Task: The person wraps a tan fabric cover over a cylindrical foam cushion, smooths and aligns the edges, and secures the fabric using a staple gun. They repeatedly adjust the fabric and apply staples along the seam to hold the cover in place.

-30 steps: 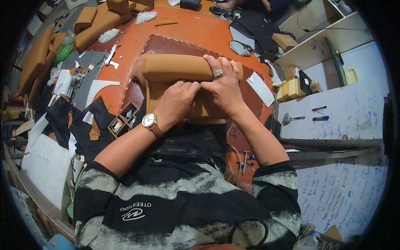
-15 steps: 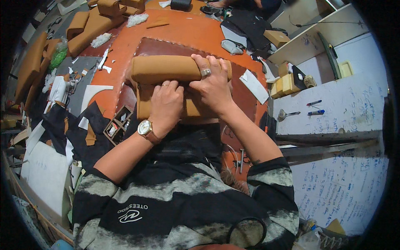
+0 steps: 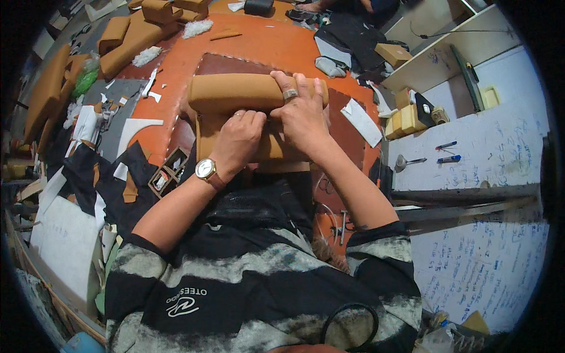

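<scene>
Fingers of the right hand [image 3: 303,120] are wrapped over the rolled upper edge of a tan padded piece [image 3: 232,93], gripping it with the thumb tucked below. Fingers of the left hand [image 3: 240,136] are curled in at the crease under that roll; whether they pinch anything there, I cannot tell, as the knuckles hide the tips. The piece sits in front of the person, just above the lap, with its flat lower part partly behind both hands.

To work this crease well, I would let the right hand carry the steadying and leave the left free for small, even moves along the line (hard tugging at one spot would probably pucker the cover). Keeping the roll level should also help the crease stay straight.

As for writing, the black-and-grey shirt [image 3: 253,265] bears a white emblem and lettering on the chest, seen upside down. At the right, a white panel [image 3: 471,253] is covered in blue handwritten lines, mostly too small to read. The wristwatch [image 3: 205,169] has a pale dial whose markings cannot be made out. No label shows on the padded piece.
</scene>
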Demonstrator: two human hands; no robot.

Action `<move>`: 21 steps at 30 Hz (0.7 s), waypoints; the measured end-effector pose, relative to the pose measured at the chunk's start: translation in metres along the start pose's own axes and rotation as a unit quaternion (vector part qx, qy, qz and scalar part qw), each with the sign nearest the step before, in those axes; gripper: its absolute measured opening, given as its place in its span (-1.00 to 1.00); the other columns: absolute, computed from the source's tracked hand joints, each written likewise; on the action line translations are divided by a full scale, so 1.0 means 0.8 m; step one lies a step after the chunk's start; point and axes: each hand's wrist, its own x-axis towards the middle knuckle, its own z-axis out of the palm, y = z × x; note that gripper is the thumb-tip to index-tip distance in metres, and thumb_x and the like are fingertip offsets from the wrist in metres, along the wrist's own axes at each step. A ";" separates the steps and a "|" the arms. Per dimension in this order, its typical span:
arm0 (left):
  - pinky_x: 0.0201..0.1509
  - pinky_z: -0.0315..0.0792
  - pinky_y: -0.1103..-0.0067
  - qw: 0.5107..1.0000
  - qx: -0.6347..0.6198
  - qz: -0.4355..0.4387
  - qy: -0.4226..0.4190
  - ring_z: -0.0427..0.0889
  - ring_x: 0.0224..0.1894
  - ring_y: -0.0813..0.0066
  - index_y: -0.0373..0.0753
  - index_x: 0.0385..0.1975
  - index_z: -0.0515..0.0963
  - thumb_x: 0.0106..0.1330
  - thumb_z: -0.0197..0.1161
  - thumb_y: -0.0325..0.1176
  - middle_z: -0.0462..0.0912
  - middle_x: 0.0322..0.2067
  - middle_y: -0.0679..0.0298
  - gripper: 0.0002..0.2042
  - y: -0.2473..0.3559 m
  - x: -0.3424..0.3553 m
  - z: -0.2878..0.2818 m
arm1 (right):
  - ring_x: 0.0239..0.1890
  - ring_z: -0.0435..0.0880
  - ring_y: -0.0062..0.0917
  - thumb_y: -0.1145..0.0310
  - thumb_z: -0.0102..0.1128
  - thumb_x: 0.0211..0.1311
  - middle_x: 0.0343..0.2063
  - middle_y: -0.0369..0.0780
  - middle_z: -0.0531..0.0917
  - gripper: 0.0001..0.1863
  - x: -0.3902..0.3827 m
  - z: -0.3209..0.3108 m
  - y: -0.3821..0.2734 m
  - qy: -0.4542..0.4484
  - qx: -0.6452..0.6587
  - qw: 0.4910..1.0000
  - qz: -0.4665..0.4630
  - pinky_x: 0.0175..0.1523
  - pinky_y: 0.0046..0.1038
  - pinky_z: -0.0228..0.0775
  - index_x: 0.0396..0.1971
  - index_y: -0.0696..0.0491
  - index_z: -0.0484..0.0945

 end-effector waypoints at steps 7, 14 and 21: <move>-0.04 0.65 0.28 0.999 -0.003 -0.036 0.015 0.70 -0.20 0.07 -0.24 -0.23 0.52 0.30 0.17 -0.50 0.64 -0.35 0.09 -0.91 -0.002 -0.006 0.009 | 0.56 0.19 0.03 0.32 0.56 -0.14 0.57 -0.25 0.29 -0.74 -0.004 -0.007 -0.010 -0.008 0.062 0.997 0.034 0.59 0.34 -0.09 -0.34 -0.22 0.93; -0.08 0.65 0.28 0.997 0.017 -0.066 0.032 0.70 -0.21 0.08 -0.22 -0.27 0.53 0.27 0.22 -0.50 0.64 -0.34 0.12 -0.91 0.009 0.000 0.012 | 0.55 0.24 0.03 0.30 0.55 -0.12 0.54 -0.24 0.37 -0.85 -0.003 0.013 -0.014 0.060 0.039 0.997 0.040 0.57 0.35 -0.04 -0.44 -0.16 0.90; 0.06 0.65 0.28 0.992 -0.097 0.029 0.071 0.71 -0.08 0.05 -0.22 -0.08 0.66 0.25 0.35 -0.45 0.68 -0.17 0.12 -0.76 0.002 -0.001 -0.017 | 0.58 0.21 0.05 0.30 0.51 -0.05 0.58 -0.24 0.31 -0.92 -0.002 0.013 -0.028 0.066 0.023 0.996 0.060 0.58 0.37 -0.08 -0.49 -0.14 0.88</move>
